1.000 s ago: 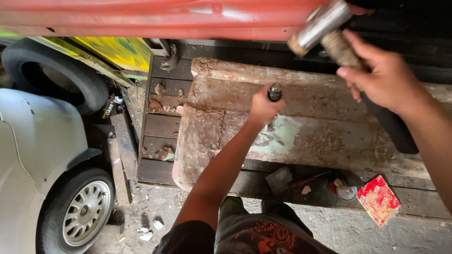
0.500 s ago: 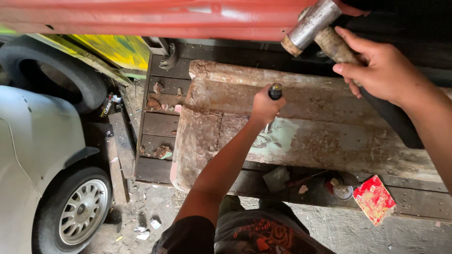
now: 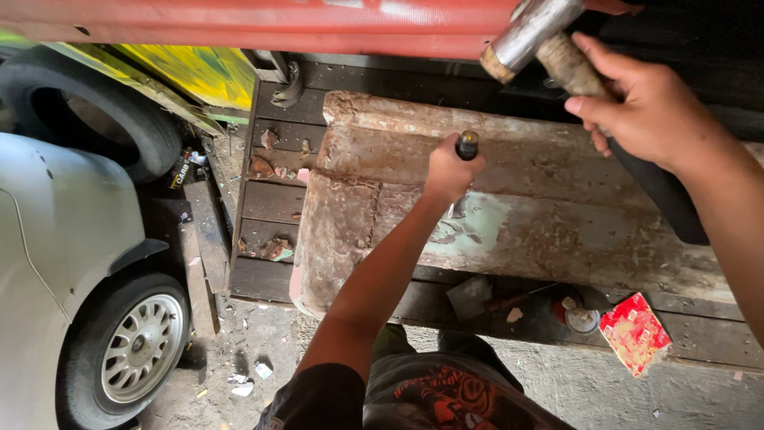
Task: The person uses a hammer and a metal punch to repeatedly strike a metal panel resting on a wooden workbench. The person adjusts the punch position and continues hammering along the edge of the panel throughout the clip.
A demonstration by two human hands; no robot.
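Observation:
My left hand (image 3: 450,171) grips a chisel (image 3: 466,146) with a black handle, held upright against a rusty, paint-flaked metal panel (image 3: 517,215) lying on a dark wooden pallet (image 3: 270,203). My right hand (image 3: 649,103) is raised at the upper right, closed around the wooden handle of a hammer (image 3: 529,36) whose steel head points to the upper left, well above the chisel. The chisel's tip is hidden behind my left hand.
A white car with an alloy wheel (image 3: 135,350) stands at the left, a loose tyre (image 3: 87,119) behind it. A red beam (image 3: 263,24) crosses the top. A red packet (image 3: 634,333), a small can (image 3: 578,317) and scraps lie by the pallet's near edge.
My right hand has lifted the hammer higher and a little to the right. My left hand stays on the chisel at the same spot on the panel.

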